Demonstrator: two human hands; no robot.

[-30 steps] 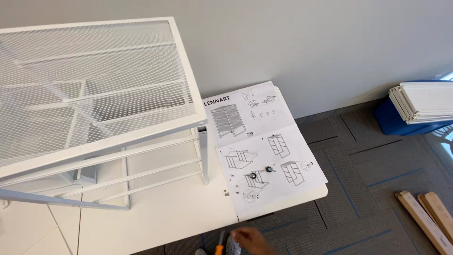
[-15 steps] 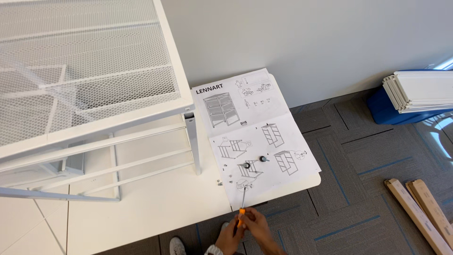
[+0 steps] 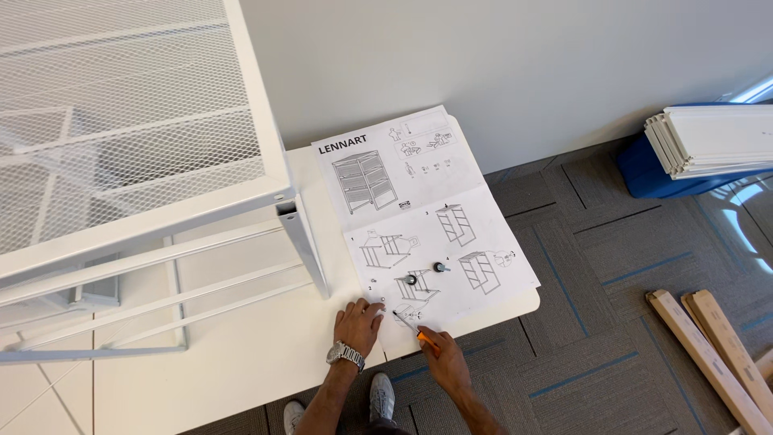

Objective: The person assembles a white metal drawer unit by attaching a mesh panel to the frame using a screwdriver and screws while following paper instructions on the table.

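Note:
My left hand, with a wristwatch, rests flat on the white table at the lower corner of the paper assembly sheets. My right hand holds a screwdriver with an orange handle, its tip lying on the lower sheet. Two small black casters stand on that sheet, just above the screwdriver tip. A white metal mesh frame stands on the table to the left, its nearest leg close to my left hand.
Grey carpet tiles lie beyond the table edge at right. A stack of white panels sits on a blue box at the far right. Wooden slats lie on the floor at lower right. A grey wall runs behind.
The view shifted right and down. Both hands rose from the bottom edge onto the table; the left hand now lies on the paper and the screwdriver tip reaches the sheet.

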